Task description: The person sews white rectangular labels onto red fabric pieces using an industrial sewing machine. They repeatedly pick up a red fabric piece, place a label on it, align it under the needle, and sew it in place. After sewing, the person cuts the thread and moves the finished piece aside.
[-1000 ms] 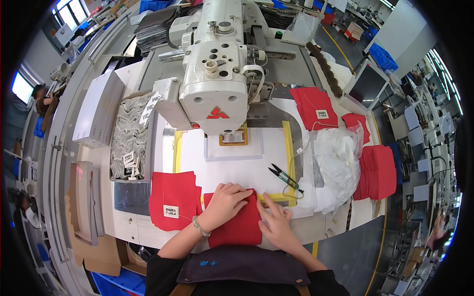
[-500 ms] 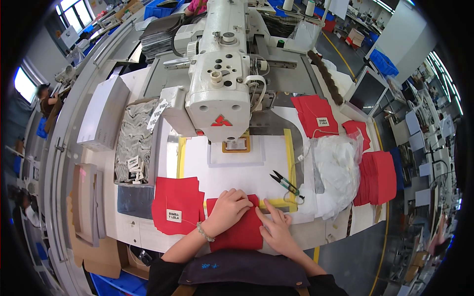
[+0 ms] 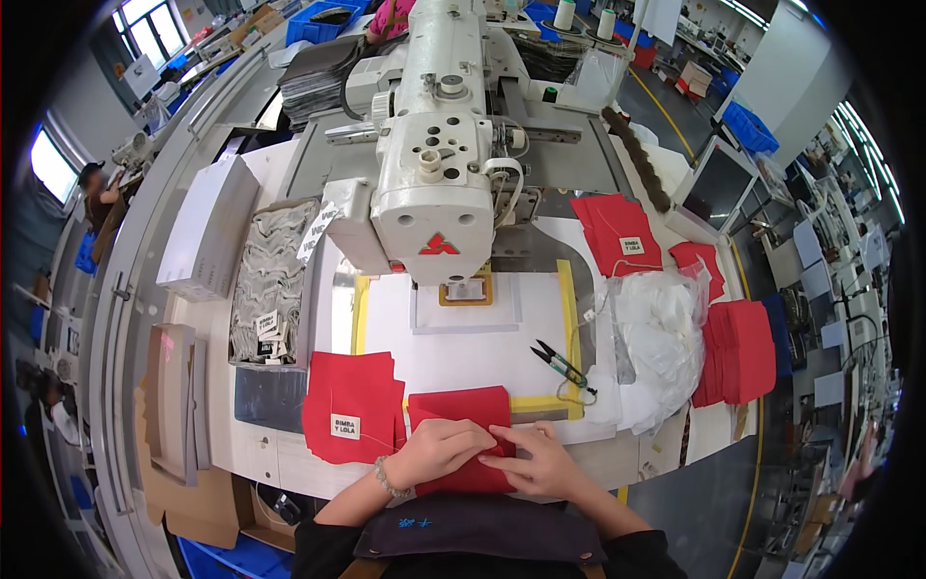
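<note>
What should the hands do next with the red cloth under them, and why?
Perhaps the left hand should steady the red cloth while the right hand smooths its right side, because both hands lie on it, fingertips close together there.

Dark monitor [image 3: 716,183], blue crate [image 3: 749,127] — upper right, bright window [image 3: 53,166] — far left

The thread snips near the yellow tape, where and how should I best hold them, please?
Probably pinched across the green handles, coming from the picture's lower right: they lie at that end, while the dark blades point up and left.
</note>
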Motion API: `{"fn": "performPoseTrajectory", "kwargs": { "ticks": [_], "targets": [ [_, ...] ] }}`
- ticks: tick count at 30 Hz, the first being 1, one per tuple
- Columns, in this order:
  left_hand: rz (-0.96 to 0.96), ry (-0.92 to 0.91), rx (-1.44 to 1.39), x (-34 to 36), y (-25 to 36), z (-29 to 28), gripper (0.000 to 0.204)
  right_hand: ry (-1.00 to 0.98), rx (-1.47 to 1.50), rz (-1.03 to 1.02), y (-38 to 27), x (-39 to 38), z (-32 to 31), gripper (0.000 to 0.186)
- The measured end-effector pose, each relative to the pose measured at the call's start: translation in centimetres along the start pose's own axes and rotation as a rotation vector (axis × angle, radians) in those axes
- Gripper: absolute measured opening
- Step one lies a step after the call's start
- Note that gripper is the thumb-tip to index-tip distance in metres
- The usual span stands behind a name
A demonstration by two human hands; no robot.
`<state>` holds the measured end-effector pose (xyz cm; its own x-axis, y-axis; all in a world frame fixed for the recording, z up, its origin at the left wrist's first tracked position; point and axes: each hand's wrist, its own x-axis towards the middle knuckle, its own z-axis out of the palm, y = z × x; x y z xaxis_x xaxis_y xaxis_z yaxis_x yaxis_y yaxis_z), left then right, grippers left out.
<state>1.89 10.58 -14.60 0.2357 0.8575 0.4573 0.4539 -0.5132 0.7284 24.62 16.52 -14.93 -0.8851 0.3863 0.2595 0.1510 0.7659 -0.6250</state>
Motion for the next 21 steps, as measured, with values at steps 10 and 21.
{"fn": "performPoseTrajectory", "kwargs": {
  "ticks": [10, 21],
  "targets": [
    [0.211, -0.011, 0.131, 3.1, 1.9, -1.8, 0.024, -0.163, -0.049, -0.121, 1.6, 1.4, 1.4, 0.049],
    [0.113, -0.051, 0.378, 7.3, 0.8, -2.1, 0.059, 0.334, 0.531, 0.449, 6.3, 5.0, -4.7, 0.068]
  ]
}}
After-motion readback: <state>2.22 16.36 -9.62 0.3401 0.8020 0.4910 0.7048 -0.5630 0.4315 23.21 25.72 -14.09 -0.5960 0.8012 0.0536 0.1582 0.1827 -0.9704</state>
